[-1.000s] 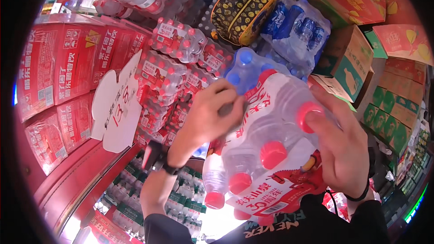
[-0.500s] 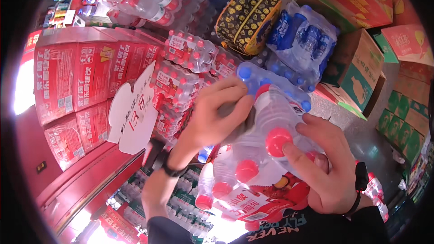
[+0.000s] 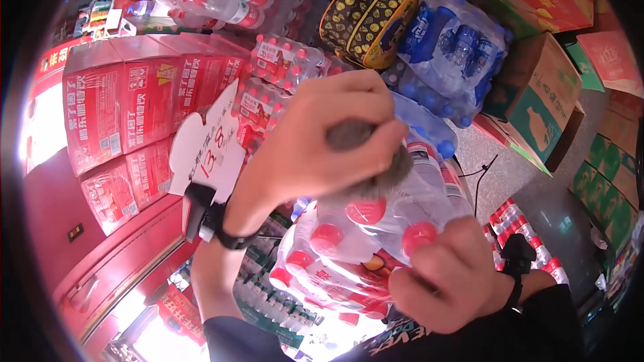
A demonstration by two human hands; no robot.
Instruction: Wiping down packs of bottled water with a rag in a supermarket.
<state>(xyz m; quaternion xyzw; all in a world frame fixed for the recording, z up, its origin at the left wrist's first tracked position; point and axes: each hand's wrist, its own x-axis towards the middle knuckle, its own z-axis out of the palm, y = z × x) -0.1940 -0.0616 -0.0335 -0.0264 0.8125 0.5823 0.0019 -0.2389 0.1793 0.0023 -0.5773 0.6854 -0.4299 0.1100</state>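
A shrink-wrapped pack of clear bottles with red caps (image 3: 329, 238) is tilted up in front of my body. My left hand (image 3: 315, 141) is closed around a grey, fuzzy cloth (image 3: 382, 177) and presses it against the top side of the pack. A dark strap with a small device circles each wrist. At the right side of the pack, my right hand (image 3: 453, 278) has its fingers curled at the wrap, close to a red cap; they are partly smeared by motion.
Red cartons (image 3: 94, 117) are stacked on the left, with a white handwritten sign (image 3: 204, 144) before them. More red-capped packs (image 3: 282, 60) lie behind. A black-and-yellow patterned bag (image 3: 369, 17) sits beside a blue bottle pack (image 3: 456, 50). An open cardboard box (image 3: 537, 97) stands right.
My left hand has moved right and nearer with the cloth, over the pack. My right hand has slid down along the pack's side, and the pack has tilted and shifted slightly left.
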